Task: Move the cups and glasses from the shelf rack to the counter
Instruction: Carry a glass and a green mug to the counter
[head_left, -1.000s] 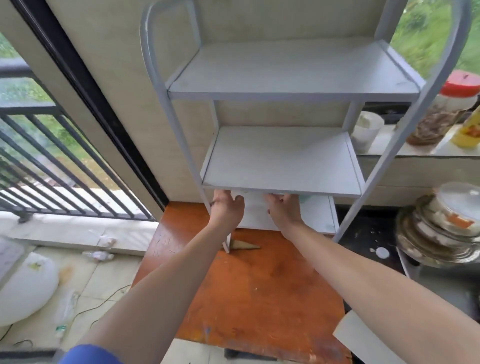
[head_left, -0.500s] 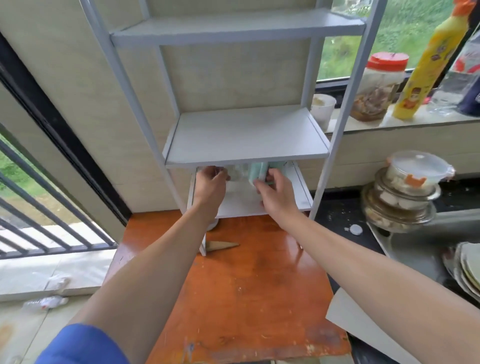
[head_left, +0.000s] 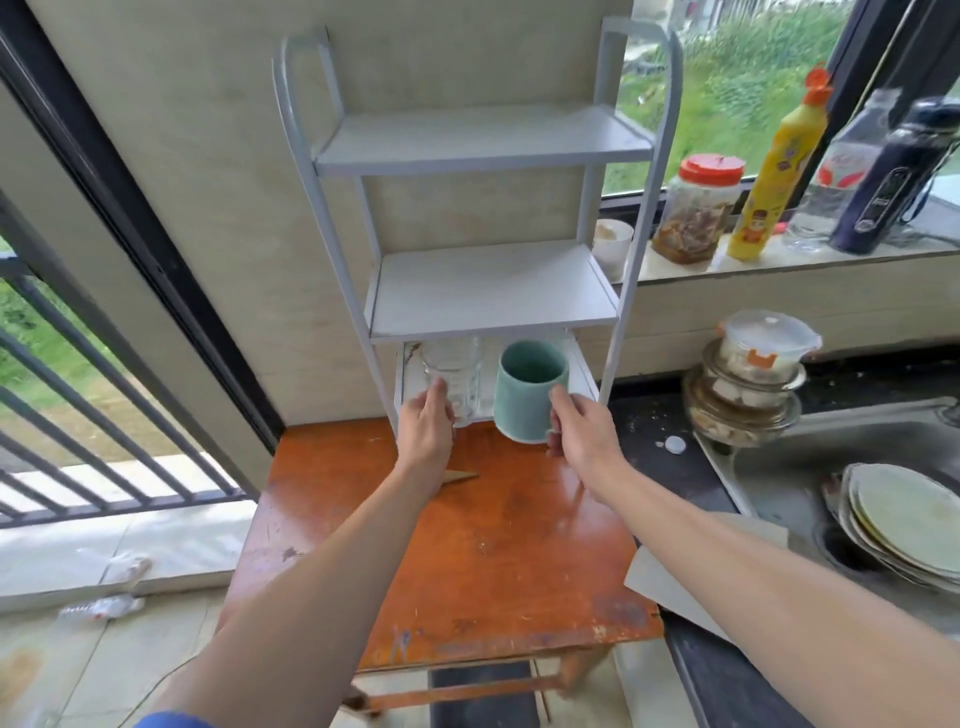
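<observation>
Now the left hand (head_left: 426, 439) grips a clear glass (head_left: 453, 376), fingers (head_left: 439, 389) curled round its side, at the mouth of the white rack's (head_left: 488, 293) lowest shelf. Just beside it, the right hand (head_left: 584, 439) pinches a green mug (head_left: 527, 389) by its handle side, above the orange tabletop (head_left: 467, 561). Plates (head_left: 904, 525) lie in the sink (head_left: 779, 467).

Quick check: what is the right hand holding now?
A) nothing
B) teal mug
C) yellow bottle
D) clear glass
B: the right hand grips the teal mug by its handle side, while the left hand holds the clear glass.
</observation>
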